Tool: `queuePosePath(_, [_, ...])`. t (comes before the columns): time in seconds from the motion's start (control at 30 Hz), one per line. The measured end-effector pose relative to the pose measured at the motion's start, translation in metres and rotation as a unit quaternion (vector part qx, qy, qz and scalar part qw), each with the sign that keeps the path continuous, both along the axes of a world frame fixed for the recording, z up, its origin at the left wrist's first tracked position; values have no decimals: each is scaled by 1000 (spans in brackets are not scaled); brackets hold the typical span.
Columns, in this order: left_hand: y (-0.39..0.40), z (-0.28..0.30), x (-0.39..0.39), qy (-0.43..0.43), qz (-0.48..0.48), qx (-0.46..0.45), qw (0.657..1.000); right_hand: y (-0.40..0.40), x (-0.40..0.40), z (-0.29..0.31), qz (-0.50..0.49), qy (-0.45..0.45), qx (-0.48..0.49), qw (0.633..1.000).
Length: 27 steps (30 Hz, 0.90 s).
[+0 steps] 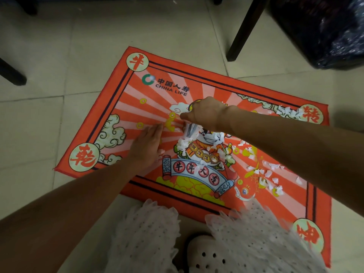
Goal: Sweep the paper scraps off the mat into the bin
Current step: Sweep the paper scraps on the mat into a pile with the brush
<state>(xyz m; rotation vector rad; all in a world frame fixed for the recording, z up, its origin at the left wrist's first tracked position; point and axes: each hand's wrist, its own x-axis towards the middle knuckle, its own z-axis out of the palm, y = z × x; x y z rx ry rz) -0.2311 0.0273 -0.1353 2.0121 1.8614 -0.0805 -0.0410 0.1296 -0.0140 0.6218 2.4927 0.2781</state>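
A red printed mat (136,107) lies on the tiled floor. White paper scraps sit in a small heap (183,145) near its middle. More are scattered along the right side (265,175) and at the far right corner (289,112). My left hand (146,143) rests flat on the mat, fingers straight, just left of the heap. My right hand (204,113) is curled round what looks like a small brush (190,131), whose pale grey end points down at the heap. The black bin (325,36), lined with a dark bag, stands off the mat at the top right.
A dark chair leg (244,30) stands between the mat and the bin. Another dark leg (11,73) is at the far left. My white dotted skirt (246,233) and a white clog (206,257) overlap the mat's near edge.
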Motion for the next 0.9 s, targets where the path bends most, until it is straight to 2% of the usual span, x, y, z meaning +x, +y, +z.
queuePosePath(0.3, [-11, 8, 12, -7, 9, -24, 1000, -11, 11, 14, -13, 42, 0, 999])
queuePosePath(0.5, [-7, 11, 20, -10, 24, -24, 999, -7, -9, 0, -25, 72, -12, 997])
queuePosePath(0.67, [-5, 8, 21, -5, 19, -30, 999, -5, -26, -8, -39, 49, 1, 998])
queuePosePath(0.9, [-3, 4, 22, -8, 28, -46, 999, 0, -8, 0, -31, -3, 6, 999])
